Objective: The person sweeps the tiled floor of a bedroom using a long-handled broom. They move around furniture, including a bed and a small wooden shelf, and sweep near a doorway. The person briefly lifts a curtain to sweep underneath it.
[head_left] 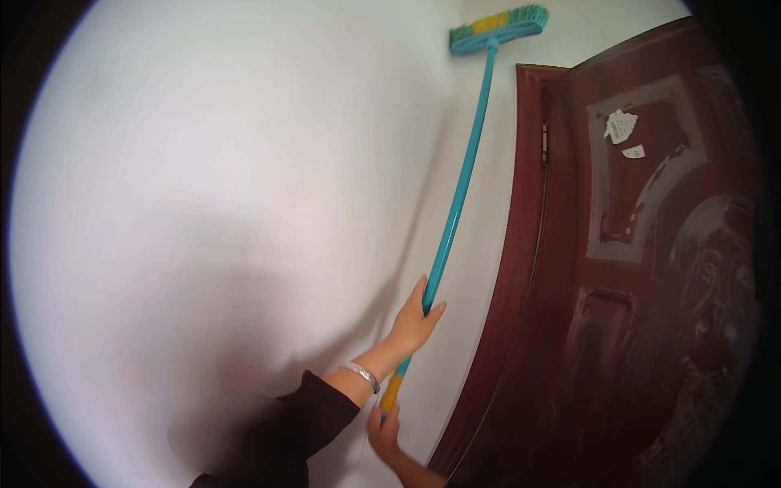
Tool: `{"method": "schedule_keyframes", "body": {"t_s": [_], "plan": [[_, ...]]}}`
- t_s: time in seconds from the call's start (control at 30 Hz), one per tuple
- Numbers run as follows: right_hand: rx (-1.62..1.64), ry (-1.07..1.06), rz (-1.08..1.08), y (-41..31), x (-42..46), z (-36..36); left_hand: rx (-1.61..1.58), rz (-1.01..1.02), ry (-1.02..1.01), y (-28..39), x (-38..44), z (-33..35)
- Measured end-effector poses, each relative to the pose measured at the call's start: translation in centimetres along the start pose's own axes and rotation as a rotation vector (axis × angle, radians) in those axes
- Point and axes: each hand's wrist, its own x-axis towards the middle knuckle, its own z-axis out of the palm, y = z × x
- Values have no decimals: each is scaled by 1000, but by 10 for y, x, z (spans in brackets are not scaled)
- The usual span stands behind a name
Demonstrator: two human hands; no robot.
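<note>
A broom with a long turquoise handle (460,189) is raised at a slant, its head up and to the right. My left hand (418,323) is around the lower handle, thumb and a finger showing on either side; a silver bangle (364,376) sits on that wrist. Further down, my right hand (385,430) grips the yellow end section (391,393). Green and yellow bristles (491,23) on the blue broom head (501,38) point upward near the wall corner. Whether they touch the wall, I cannot tell.
A white wall (244,152) fills the left and middle and carries shadows of the arms and handle. To the right stands a dark red panelled door (616,287) in its frame (509,268), with a hinge (545,143) and torn paper labels (622,125) bearing writing.
</note>
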Motion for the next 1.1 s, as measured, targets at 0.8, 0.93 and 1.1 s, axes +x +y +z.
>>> {"method": "schedule_keyframes", "body": {"t_s": [0.8,0.93,1.1], "plan": [[-123,-213,854,-114,-370,-194,-505,-619,-184,99,-262,66],[-275,-282,1262,-138,-481,-263,-595,-766,-230,97,-385,114],[-77,-422,1506,-205,-583,-324,-785,-1166,-304,128,-547,138]]}}
